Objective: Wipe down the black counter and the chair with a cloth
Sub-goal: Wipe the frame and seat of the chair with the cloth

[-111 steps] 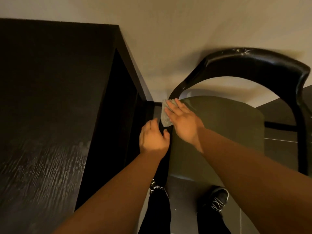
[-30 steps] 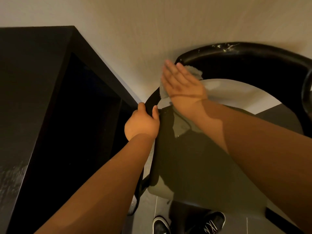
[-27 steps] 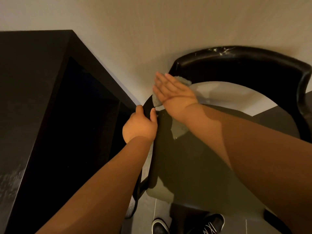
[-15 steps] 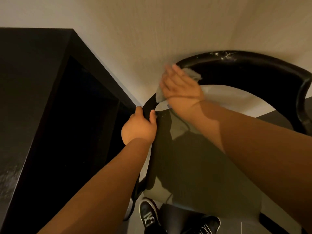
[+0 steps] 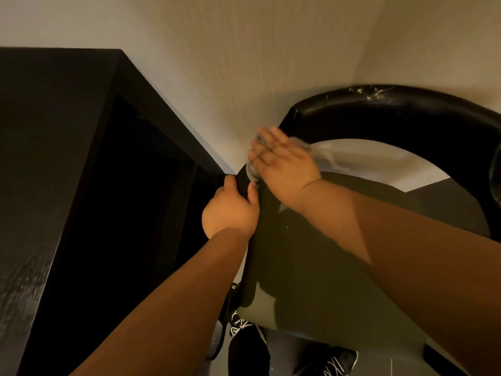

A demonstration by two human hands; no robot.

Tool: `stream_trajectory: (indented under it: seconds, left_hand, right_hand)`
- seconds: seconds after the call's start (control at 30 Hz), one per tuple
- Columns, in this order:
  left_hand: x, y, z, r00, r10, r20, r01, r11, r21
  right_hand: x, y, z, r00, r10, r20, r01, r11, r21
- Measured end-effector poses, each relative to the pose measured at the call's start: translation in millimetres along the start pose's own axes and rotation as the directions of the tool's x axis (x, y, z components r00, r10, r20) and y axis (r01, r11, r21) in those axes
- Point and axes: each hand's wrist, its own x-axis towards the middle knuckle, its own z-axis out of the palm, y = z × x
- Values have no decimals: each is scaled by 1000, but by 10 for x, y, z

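From the head view, the left hand point(image 5: 230, 213) is wrapped closed around the black frame of the chair point(image 5: 379, 115) beside its olive seat. The right hand point(image 5: 282, 164), fingers flat and extended, presses a grey cloth point(image 5: 252, 172) against the curved backrest arm. The black counter point(image 5: 48, 158) stands left, against a beige wall point(image 5: 244, 50); black sneakers point(image 5: 238, 324) show below.

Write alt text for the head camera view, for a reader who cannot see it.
A person's right hand presses a grey cloth flat against the curved black frame of a chair, while the left hand grips the frame just below. A black counter stands to the left against a pale wall, and the person's shoes show under the seat.
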Motion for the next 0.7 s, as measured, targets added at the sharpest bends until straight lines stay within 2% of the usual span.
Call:
stream_trajectory:
  seconds: [0.1,0.17,0.23,0.27,0.33,0.4,0.47,0.6,0.7]
  left_hand:
    - [-4,3,-11,1000,-7,5,7,1000,-6]
    - [-5,14,-9,1000,-16,4,16,1000,-8]
    - [-7,27,8,1000,-15,2,15,1000,-13]
    - [-9,26,17,1000,-10,-4,10,1000,-18]
    - [-9,10,44,1000,8,-26,-8,1000,-6]
    - [-9,4,53,998,24,-56,-23,999,27]
    - [-20,10,53,996,52,-70,-49,998,46]
    - [-8,20,40,992,111,-62,-109,993,33]
    - [-10,19,38,992,113,-49,-112,993,20]
  right_hand:
    - [90,-23,-135,995,-51,91,48,998,30]
    - [44,71,-123,999,-14,47,13,1000,20]
    - [-73,282,-166,986,144,-86,-137,987,83]
    - [-163,394,-208,952,221,-210,-209,975,81]
    - [-321,611,-148,906,320,-278,-322,946,38]
    - [-401,738,-174,921,359,-150,-332,926,182]
    - [-376,681,-156,918,350,-185,-287,910,298]
    - [-272,498,68,920,245,-305,-171,953,250]
    - [-309,629,103,887,279,-367,-192,947,257]
